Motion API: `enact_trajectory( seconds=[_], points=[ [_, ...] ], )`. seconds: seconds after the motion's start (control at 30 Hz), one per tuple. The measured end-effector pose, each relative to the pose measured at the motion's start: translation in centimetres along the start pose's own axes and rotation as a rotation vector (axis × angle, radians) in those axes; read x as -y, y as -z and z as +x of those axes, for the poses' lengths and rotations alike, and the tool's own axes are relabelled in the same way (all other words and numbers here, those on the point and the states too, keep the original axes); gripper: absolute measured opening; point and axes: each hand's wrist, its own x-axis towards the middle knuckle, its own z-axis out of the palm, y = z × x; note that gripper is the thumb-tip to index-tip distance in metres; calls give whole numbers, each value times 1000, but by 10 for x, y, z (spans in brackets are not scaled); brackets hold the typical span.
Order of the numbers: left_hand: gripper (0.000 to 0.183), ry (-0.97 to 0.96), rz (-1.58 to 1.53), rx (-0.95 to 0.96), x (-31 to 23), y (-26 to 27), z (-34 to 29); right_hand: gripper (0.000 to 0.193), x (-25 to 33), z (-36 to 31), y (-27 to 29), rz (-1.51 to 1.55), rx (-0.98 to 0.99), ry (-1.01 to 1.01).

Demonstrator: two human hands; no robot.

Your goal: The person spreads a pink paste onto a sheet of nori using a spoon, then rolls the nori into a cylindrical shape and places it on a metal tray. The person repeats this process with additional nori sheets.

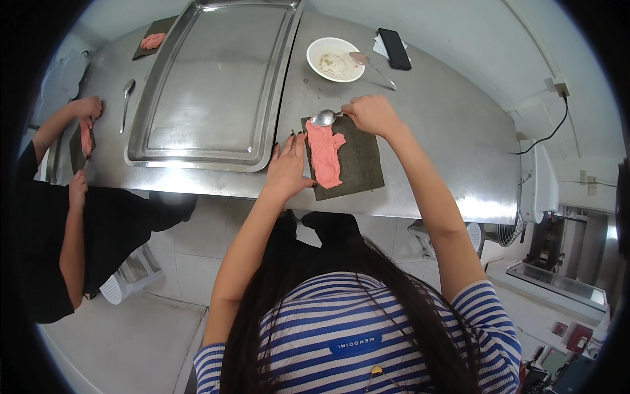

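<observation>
Spreading seems in hand: the right hand (371, 115) grips a spoon (323, 118) at the pink paste (324, 156), the left hand (287, 172) rests open by the seaweed (361, 161), and the next stroke likely wants light pressure

From where I stand, the person wears a short-sleeved top (308, 315) in blue and white stripes, a blue chest patch (355, 343), a small gold pendant (376, 370) and dark trousers (333, 226).

I get a bright view with soft shadows. White glare sits at the near right edge of the worktop (453, 144) and the near side of the tray (216, 85). Straight edges bow; black closes off the corners.
</observation>
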Motion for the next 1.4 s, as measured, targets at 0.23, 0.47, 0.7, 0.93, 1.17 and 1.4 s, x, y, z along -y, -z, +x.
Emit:
enact_trajectory(
  seconds=[0.23, 0.47, 0.7, 0.93, 1.17, 1.4],
  points=[
    [112, 16, -6, -1, 1, -2, 1, 20, -2, 24, -11, 4, 40, 78],
    [112, -1, 9, -5, 0, 0, 0, 18, 6, 17, 10, 85, 90, -194],
    [112, 16, 8, 44, 1, -1, 1, 17, 30, -1, -8, 45, 172, -175],
    [112, -4, 11, 22, 2, 0, 0, 12, 26, 5, 23, -14, 59, -136],
    [112, 10, -4, 36, 2, 1, 1, 13, 32, 19, 9, -116, 139, -83],
    [112, 4, -16, 22, 2, -3, 1, 18, 22, 10, 25, 9, 229, -301]
  ],
)
